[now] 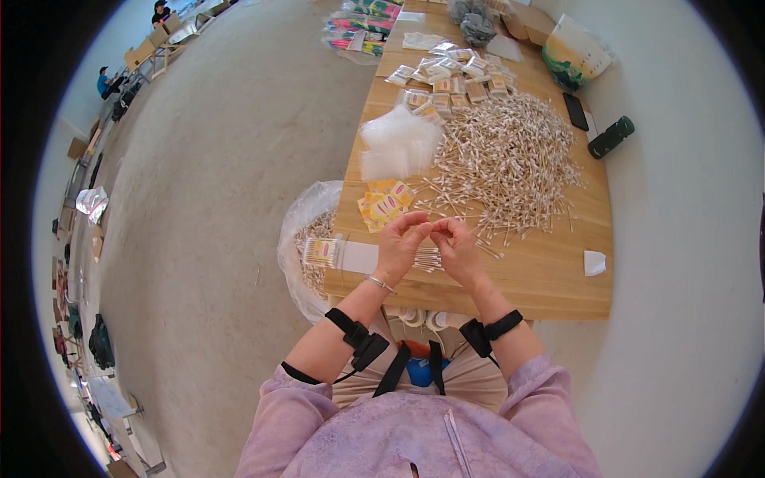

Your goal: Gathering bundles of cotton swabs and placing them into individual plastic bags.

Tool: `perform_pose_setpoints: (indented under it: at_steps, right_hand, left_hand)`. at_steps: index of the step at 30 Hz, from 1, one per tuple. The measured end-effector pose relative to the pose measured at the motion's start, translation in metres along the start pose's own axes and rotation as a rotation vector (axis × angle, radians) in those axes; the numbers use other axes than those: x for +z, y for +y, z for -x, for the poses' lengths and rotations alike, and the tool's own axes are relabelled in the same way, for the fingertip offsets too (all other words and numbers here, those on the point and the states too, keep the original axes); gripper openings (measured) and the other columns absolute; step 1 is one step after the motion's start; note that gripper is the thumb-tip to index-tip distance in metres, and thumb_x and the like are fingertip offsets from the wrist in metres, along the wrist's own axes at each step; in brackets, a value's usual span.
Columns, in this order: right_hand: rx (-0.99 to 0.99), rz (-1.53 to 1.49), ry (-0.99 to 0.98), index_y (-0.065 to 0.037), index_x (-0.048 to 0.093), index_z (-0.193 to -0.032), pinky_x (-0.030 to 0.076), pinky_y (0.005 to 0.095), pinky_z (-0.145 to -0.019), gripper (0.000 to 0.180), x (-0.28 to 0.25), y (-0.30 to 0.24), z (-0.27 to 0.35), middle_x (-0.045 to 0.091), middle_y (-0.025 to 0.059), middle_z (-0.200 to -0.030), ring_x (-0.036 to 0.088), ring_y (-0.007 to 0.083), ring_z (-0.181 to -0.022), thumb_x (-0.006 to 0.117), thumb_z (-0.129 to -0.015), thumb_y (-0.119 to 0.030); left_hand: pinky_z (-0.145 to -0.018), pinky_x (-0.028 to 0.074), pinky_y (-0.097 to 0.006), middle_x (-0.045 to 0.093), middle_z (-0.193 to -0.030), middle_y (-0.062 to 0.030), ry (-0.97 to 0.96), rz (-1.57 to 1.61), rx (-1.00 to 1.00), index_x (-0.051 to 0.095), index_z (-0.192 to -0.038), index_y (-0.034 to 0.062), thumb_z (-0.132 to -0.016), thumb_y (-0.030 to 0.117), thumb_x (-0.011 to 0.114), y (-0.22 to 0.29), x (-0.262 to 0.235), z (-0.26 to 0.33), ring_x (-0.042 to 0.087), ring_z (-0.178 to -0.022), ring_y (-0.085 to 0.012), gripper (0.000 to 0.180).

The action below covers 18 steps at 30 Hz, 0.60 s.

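Note:
My left hand and my right hand meet over the near part of a wooden table. Their fingertips pinch a small bunch of cotton swabs between them. A clear packet filled with swabs lies flat just left of my left hand. A big loose heap of wooden-stick cotton swabs spreads over the table beyond my hands. Yellow printed cards lie just ahead of my left hand, and a stack of empty clear bags sits farther back.
Several filled packets lie at the table's far end. A plastic sack of swabs hangs by the table's left edge. A black phone, a black cylinder and a white scrap lie on the right side. People sit far off, upper left.

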State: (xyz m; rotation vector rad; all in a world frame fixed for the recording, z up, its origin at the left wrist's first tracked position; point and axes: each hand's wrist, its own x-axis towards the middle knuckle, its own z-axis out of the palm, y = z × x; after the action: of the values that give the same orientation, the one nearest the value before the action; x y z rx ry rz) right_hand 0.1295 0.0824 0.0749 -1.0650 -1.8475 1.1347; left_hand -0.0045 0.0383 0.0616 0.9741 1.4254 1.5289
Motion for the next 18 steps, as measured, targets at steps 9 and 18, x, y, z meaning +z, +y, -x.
perform_pose_setpoints:
  at_steps: [9,18]
  right_hand:
    - [0.154,-0.229,-0.046,-0.001,0.060,-0.084,0.046,0.0248,-0.061,0.011,0.007,-0.012,0.009,0.061,0.0023,-0.074,0.056,0.0091,-0.067,0.067,-0.083,-0.010]
    - [0.204,-0.438,-0.097,0.000,0.062,-0.087,0.045,0.0200,-0.059,0.006,0.009,-0.026,0.015,0.062,-0.0007,-0.074,0.054,0.0045,-0.067,0.063,-0.086,-0.006]
  left_hand:
    - [-0.070,0.048,-0.020,0.067,-0.086,-0.0019,0.049,0.226,-0.177,0.068,-0.094,0.0024,-0.083,0.009,0.069,0.022,-0.004,0.010,0.059,-0.077,-0.0064,0.013]
    - [-0.073,0.049,-0.023,0.068,-0.086,-0.0042,0.016,0.429,-0.141,0.068,-0.093,0.0029,-0.085,0.015,0.068,0.025,-0.009,0.015,0.060,-0.077,-0.0092,0.015]
